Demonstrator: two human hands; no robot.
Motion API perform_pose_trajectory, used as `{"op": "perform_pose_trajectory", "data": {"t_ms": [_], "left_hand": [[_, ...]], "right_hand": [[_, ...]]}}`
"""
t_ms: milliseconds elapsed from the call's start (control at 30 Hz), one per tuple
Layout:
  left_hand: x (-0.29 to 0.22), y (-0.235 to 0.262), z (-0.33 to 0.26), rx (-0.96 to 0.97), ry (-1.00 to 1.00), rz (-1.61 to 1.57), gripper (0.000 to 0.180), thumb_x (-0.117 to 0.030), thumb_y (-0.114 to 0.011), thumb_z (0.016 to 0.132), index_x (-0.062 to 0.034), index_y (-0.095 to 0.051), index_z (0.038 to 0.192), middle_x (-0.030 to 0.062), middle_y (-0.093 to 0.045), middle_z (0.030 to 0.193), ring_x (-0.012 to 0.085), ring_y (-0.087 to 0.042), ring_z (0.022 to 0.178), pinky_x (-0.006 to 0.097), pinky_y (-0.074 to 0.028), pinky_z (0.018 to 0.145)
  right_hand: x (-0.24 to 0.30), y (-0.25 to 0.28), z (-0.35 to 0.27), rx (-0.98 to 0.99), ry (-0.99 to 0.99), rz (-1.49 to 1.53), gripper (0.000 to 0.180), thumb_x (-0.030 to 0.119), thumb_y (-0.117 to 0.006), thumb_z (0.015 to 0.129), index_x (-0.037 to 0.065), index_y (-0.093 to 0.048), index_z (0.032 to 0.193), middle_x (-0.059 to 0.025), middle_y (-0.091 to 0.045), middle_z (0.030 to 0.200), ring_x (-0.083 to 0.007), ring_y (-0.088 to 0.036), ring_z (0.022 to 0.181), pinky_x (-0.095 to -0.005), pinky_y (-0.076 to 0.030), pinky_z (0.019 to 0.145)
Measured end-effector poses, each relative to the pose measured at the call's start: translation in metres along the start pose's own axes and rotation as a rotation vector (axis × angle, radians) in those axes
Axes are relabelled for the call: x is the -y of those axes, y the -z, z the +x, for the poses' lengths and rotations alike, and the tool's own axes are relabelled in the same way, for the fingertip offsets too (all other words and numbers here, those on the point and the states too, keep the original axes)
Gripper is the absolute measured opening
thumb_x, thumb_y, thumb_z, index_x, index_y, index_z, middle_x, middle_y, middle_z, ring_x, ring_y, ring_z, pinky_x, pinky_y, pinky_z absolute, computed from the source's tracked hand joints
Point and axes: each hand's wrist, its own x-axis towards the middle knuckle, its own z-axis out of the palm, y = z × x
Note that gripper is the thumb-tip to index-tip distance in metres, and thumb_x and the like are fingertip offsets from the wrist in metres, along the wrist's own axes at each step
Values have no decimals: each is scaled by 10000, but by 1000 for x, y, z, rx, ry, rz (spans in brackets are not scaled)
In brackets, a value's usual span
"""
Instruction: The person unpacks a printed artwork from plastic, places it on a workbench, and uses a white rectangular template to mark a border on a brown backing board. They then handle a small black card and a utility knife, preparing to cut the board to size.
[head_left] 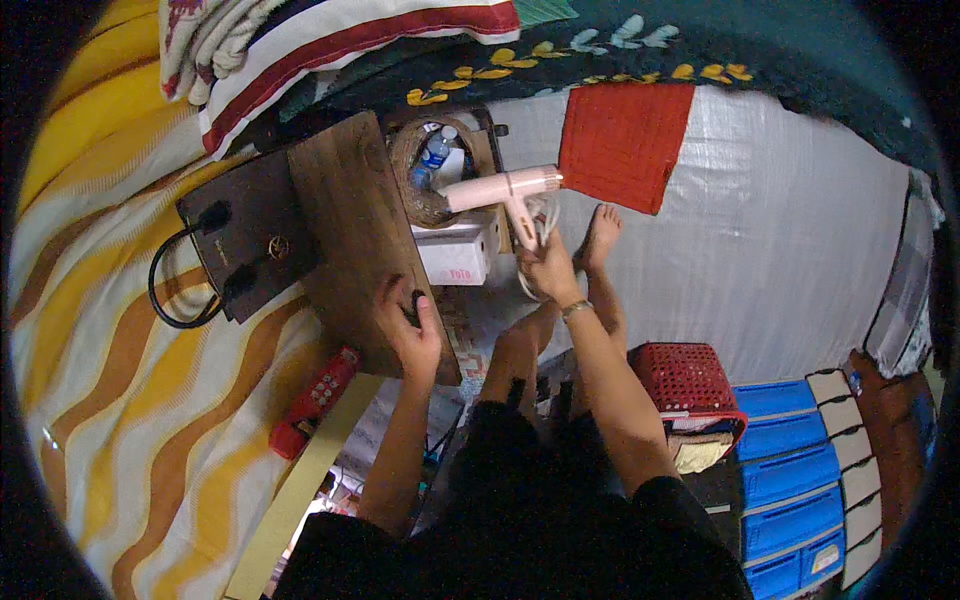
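My right hand (550,272) is closed around the handle of a pale pink hair dryer (505,188). Its light cord hangs in loops beside the handle, partly behind my fingers. The dryer's barrel lies level, one end over a woven basket (425,208) and the other toward a red mat. Over the edge of a brown wooden board (350,240), my left hand (410,330) has a small black object (415,308) between thumb and fingers. Those fingers are somewhat blurred, and the object's kind cannot be made out.
A plastic bottle (437,150) stands in the basket, with a white box (450,255) nearby. Left of the board lies a dark handbag (250,235) on a striped bedspread (130,400). A red mat (625,145), red basket (685,380) and blue drawers (790,460) are to the right.
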Motion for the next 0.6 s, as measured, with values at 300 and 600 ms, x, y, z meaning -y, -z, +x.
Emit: {"op": "perform_pose_trajectory", "data": {"t_ms": [300,600], "left_hand": [[44,-13,7,-10,60,89,627,-394,-597,913,32,-417,1336,286,-326,1474,435,-311,1353,534,-222,1126],[54,-16,7,-79,14,6,627,-444,-602,903,-41,-429,1351,274,-334,1469,421,-331,1354,541,-249,1120]], "right_hand": [[-15,-184,95,-39,-46,527,646,177,-686,878,7,-322,1384,-266,-646,1123,-445,-625,1025,-483,-491,830],[-62,-256,167,-13,172,277,752,185,-741,829,40,-292,1414,-277,-644,1103,-473,-615,1033,-481,-486,834]]}}
